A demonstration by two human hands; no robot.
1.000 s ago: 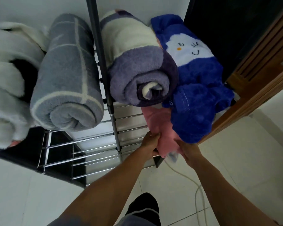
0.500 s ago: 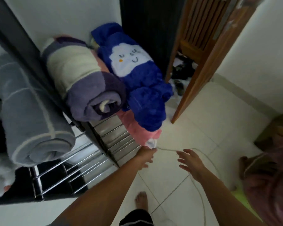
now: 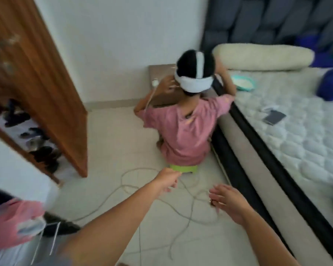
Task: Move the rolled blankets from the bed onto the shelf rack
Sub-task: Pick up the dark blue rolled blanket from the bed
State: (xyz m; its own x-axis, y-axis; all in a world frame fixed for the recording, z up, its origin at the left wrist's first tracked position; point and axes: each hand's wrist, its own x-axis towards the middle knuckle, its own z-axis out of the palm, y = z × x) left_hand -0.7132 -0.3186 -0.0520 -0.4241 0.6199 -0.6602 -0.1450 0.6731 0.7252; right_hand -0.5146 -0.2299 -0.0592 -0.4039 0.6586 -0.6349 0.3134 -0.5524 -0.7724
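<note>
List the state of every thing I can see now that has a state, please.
left hand: empty, fingers loosely curled
right hand: empty, open, fingers spread
wooden door: open
cable: loose, tangled on the floor
cream bolster: lying on the bed
blue blanket: on the bed

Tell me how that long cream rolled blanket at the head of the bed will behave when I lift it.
The cream rolled blanket looks fluffy, so probably light for its size. It is long, so it may sag if held at one end. Lying on the mattress, its round shape could roll when pushed.
</note>
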